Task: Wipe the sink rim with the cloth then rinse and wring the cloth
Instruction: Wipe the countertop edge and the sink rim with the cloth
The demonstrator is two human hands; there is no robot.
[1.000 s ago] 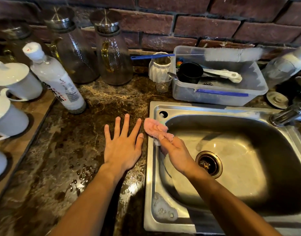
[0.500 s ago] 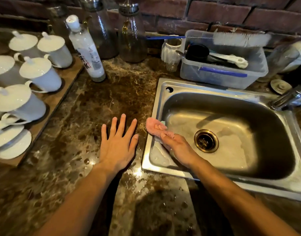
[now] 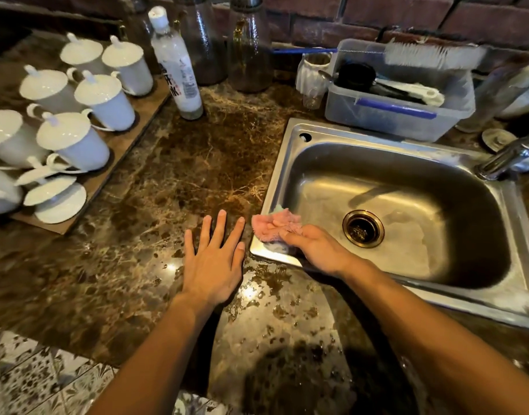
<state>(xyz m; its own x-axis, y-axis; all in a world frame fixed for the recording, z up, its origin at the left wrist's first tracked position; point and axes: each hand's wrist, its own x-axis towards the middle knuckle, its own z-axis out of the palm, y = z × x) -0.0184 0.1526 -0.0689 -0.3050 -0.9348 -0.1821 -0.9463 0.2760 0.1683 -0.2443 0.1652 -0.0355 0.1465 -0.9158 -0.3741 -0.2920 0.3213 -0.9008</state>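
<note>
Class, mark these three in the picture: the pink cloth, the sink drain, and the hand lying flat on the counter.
pink cloth (image 3: 270, 224), head view, on its bare upper fold.
sink drain (image 3: 363, 228), head view, its dark centre.
left hand (image 3: 213, 265), head view, back of the hand.

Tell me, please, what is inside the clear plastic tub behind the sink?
Inside the plastic tub I see a black cup and a white utensil. A white bristle brush lies across the rim. The tub's cloudy wall hides what is at its bottom.

My left hand lies flat, palm down, fingers spread, while my right hand presses down with fingers curled, both forearms reaching forward.
</note>
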